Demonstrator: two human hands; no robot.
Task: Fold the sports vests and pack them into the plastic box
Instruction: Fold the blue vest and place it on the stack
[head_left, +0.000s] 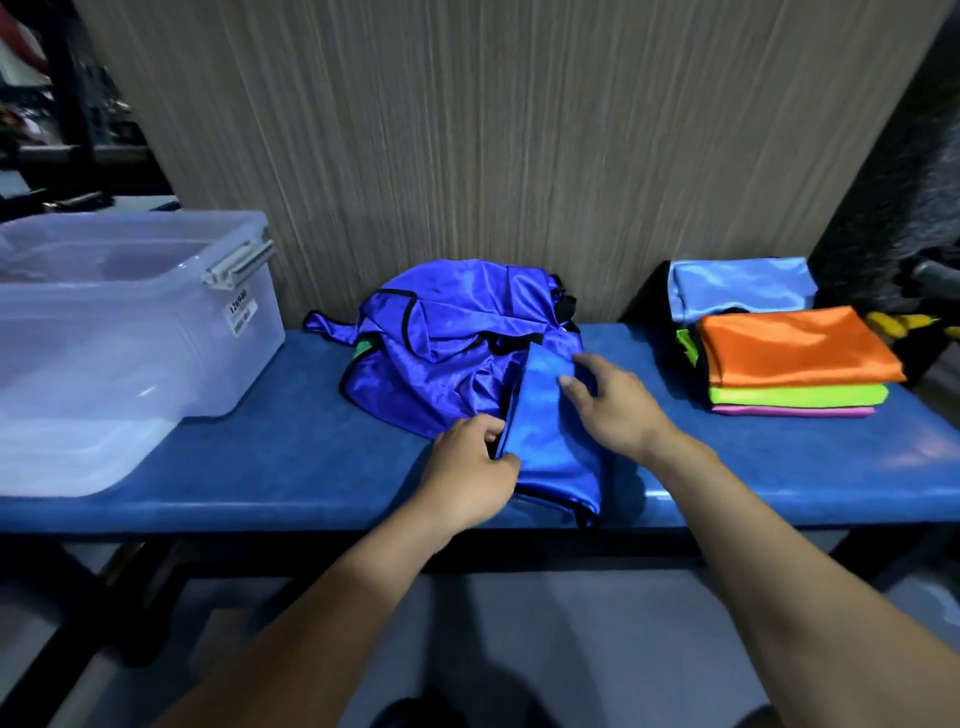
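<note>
Head view: bench (311, 467) with box (119, 332) at left, looks empty far as I can tell, nothing packed yet. Pile (441, 332) of crumpled purple-blue vests mid-bench, bit of green poking out. Blue vest (550, 441) at front edge, partly folded. Left hand (470, 467) pinches its left edge, fingers curled round cloth. Right hand (608, 400) lies on top, fingers fairly straight, pressing down, no grip. Stack (789, 358) of folded vests at right: orange, green, pink, light blue behind. So folding roughly half done, packing not started.
</note>
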